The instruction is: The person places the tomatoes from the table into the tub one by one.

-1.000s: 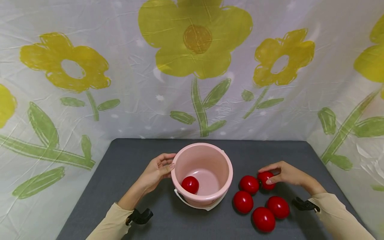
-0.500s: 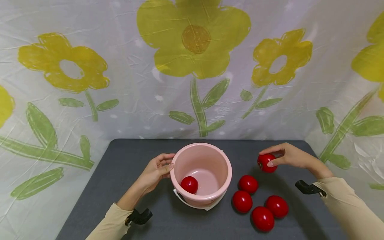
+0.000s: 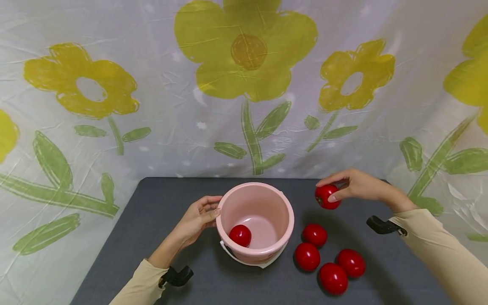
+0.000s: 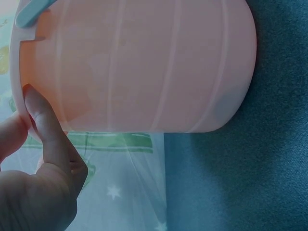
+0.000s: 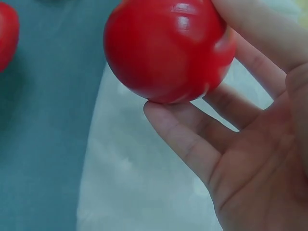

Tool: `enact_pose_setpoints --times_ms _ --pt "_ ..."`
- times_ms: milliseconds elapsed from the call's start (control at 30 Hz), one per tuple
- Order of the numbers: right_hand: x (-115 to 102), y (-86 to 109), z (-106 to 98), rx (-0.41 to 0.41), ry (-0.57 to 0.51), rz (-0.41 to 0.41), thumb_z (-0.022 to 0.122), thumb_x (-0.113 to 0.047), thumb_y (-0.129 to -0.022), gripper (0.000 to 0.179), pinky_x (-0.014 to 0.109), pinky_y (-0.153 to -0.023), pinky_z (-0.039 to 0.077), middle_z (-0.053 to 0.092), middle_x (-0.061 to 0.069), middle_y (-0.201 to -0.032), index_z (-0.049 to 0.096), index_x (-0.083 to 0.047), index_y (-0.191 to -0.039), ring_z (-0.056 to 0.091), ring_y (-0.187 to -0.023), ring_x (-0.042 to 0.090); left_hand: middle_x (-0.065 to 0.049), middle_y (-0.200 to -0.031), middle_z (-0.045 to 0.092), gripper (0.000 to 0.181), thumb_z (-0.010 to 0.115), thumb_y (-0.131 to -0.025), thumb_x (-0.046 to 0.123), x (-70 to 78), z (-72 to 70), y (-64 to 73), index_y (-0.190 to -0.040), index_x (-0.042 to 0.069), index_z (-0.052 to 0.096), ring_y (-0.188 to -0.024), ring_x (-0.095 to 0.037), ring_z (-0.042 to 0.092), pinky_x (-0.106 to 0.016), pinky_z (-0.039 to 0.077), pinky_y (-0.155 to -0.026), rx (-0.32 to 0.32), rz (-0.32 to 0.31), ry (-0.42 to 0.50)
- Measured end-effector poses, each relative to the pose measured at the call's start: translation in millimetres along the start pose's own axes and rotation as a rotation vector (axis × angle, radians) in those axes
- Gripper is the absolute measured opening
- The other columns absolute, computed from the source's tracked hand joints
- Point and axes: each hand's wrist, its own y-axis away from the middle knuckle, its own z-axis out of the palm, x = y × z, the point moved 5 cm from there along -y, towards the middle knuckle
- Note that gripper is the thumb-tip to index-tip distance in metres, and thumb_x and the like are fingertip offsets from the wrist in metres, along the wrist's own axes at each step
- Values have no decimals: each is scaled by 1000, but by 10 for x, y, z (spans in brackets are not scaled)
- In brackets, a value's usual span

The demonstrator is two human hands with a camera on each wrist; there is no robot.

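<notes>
A pink bucket (image 3: pixel 282 237) stands upright in the middle of the table, its white handle hanging down at the front. One red tomato (image 3: pixel 240 235) lies inside on its floor, toward the left. My left hand (image 3: pixel 198 216) pinches the bucket's left rim; in the left wrist view the thumb and a finger (image 4: pixel 45 120) sit on either side of the rim. Above the table, right of the bucket, my right hand (image 3: pixel 360 186) holds another tomato (image 3: pixel 327 196) between thumb and fingers. The right wrist view shows this tomato (image 5: pixel 166 50) close up, glossy and round.
Several more tomatoes, among them a front one (image 3: pixel 333 278) and a back one (image 3: pixel 314 234), lie grouped on the dark grey table (image 3: pixel 183 271) right of the bucket. A flower-printed curtain (image 3: pixel 160 84) hangs behind and along the table's sides.
My right hand has lifted its tomato off the table from beside the others, then carried it up and slightly left. The left hand and bucket have stayed in place.
</notes>
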Motion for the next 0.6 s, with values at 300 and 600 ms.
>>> enact_pose_setpoints --times_ms 300,600 --pt "-373 -299 -29 -60 8 -97 79 -18 -84 44 26 -81 59 67 18 -127 68 -8 -125 66 -102 6 -4 -116 61 53 63 -95 8 -16 -6 -1 -140 -5 39 -97 -10 66 -26 59 -78 0 1 4" --pt "-737 -548 61 -132 23 -105 81 -22 -82 47 27 -83 59 69 10 -126 69 -13 -126 67 -106 19 -8 -118 60 53 64 -95 9 -12 -8 -1 -140 -5 39 -96 -10 66 -25 59 -77 1 -1 4"
